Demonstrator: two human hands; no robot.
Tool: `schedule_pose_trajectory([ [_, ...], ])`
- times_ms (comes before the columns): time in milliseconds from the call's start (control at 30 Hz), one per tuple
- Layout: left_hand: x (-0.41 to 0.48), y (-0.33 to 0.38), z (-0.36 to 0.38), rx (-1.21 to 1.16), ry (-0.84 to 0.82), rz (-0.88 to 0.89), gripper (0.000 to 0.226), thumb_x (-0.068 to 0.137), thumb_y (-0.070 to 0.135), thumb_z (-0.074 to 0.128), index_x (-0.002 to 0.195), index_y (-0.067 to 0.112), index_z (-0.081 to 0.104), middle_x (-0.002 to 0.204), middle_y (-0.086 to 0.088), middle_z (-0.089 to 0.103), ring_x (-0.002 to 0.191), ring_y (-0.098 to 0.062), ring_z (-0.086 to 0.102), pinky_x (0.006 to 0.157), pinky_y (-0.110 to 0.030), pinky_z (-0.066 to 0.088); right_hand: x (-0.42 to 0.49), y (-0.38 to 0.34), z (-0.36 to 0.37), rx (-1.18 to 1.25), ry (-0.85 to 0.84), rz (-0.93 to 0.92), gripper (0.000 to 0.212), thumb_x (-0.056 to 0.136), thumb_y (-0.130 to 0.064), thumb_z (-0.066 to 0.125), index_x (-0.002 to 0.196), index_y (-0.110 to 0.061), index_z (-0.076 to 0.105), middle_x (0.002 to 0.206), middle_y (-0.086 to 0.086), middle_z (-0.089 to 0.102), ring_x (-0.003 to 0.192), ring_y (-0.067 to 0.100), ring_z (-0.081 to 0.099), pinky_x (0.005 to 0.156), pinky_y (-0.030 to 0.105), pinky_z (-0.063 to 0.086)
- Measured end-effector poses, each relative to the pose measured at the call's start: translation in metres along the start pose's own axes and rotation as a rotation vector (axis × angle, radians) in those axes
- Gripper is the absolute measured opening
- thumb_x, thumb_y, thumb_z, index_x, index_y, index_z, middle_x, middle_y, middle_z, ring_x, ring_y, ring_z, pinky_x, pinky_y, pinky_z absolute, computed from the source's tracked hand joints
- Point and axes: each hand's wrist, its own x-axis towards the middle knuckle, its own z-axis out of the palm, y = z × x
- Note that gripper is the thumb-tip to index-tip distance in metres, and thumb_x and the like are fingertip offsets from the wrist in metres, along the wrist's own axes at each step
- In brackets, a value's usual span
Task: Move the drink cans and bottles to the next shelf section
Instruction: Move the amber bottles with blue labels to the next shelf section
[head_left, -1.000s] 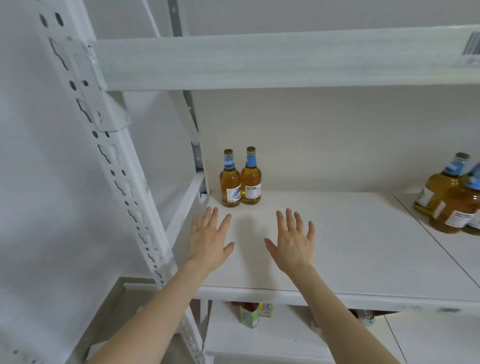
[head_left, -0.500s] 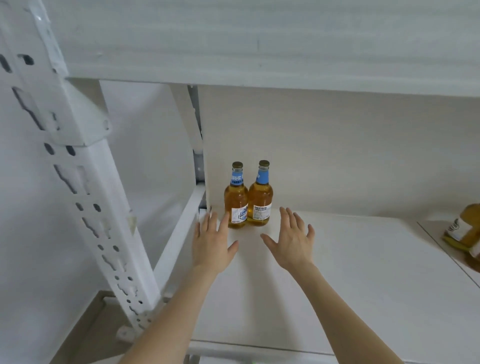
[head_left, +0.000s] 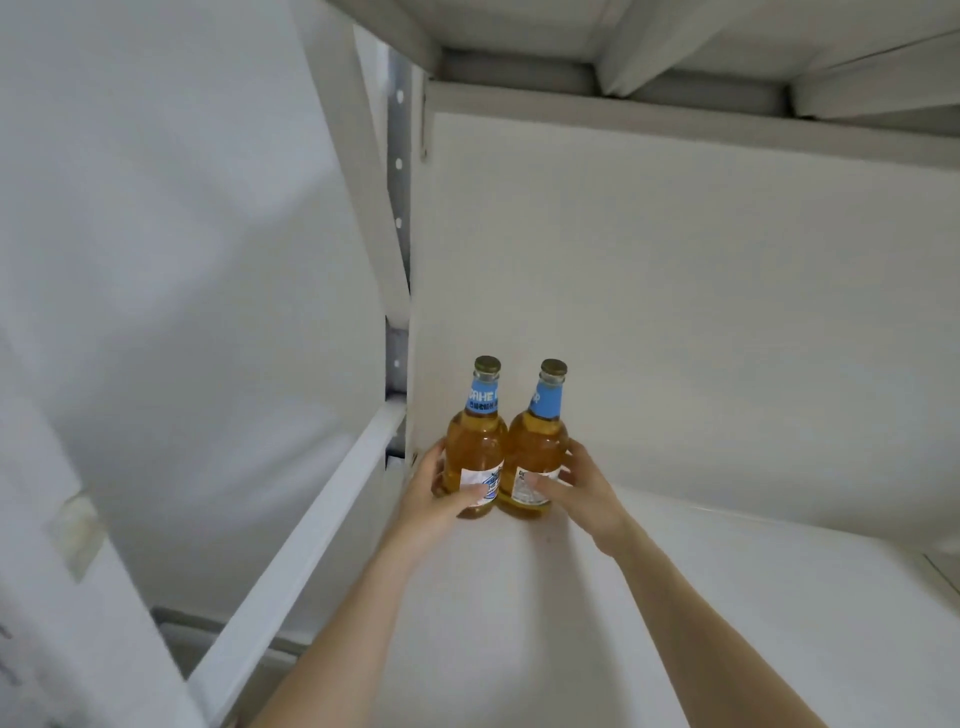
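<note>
Two glass bottles stand upright and touching in the back left corner of the shelf (head_left: 675, 623), close against the rear panel (head_left: 675, 312). My left hand (head_left: 434, 501) is wrapped around the lower body of the left bottle (head_left: 478, 452), thumb across its label. My right hand (head_left: 582, 486) is closed on the lower body of the right bottle (head_left: 535, 457), fingers over its label. Both bases appear to rest on the shelf; I cannot tell whether either is lifted.

Handling assessment: both are filled with amber liquid, so I judge them fairly heavy for their size, rigid, smooth and breakable. The wide body at label height is the sound place to hold; the narrow neck would give less control. Being in contact, they could clink on separation.

Markings: each carries a gold cap, a blue neck band and a white body label. The left neck band shows letters resembling "CAHE"; the remaining print is too small and turned away to read.
</note>
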Motion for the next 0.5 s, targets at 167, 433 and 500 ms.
schedule_pose_trajectory([
  [167, 0.021, 0.009, -0.003, 0.016, -0.032, -0.098, 0.088, 0.053, 0.04, 0.093, 0.131, 0.036, 0.051, 0.121, 0.01, 0.068, 0.11, -0.015, 0.066, 0.094, -0.04, 0.056, 0.014, 0.008, 0.0, 0.084, -0.085, -0.017, 0.065, 0.075, -0.022, 0.085, 0.132, -0.021, 0.053, 0.123, -0.001, 0.069, 0.113, 0.02, 0.066, 0.099, 0.044, 0.053],
  [433, 0.013, 0.013, -0.006, 0.031, -0.043, -0.114, 0.078, 0.056, 0.032, 0.095, 0.123, 0.039, 0.055, 0.117, 0.011, 0.07, 0.106, -0.012, 0.068, 0.086, -0.035, 0.06, 0.009, 0.008, 0.003, 0.159, -0.019, 0.001, 0.081, 0.052, -0.031, 0.098, 0.122, -0.026, 0.058, 0.11, -0.006, 0.073, 0.101, 0.02, 0.071, 0.087, 0.042, 0.059],
  [500, 0.003, 0.014, -0.006, 0.018, -0.032, -0.118, 0.08, 0.051, 0.037, 0.095, 0.122, 0.038, 0.057, 0.115, 0.011, 0.071, 0.107, -0.013, 0.068, 0.087, -0.037, 0.059, 0.0, 0.007, 0.007, 0.154, 0.003, -0.005, 0.075, 0.054, -0.027, 0.097, 0.12, -0.026, 0.058, 0.108, -0.006, 0.073, 0.098, 0.019, 0.072, 0.081, 0.037, 0.06],
])
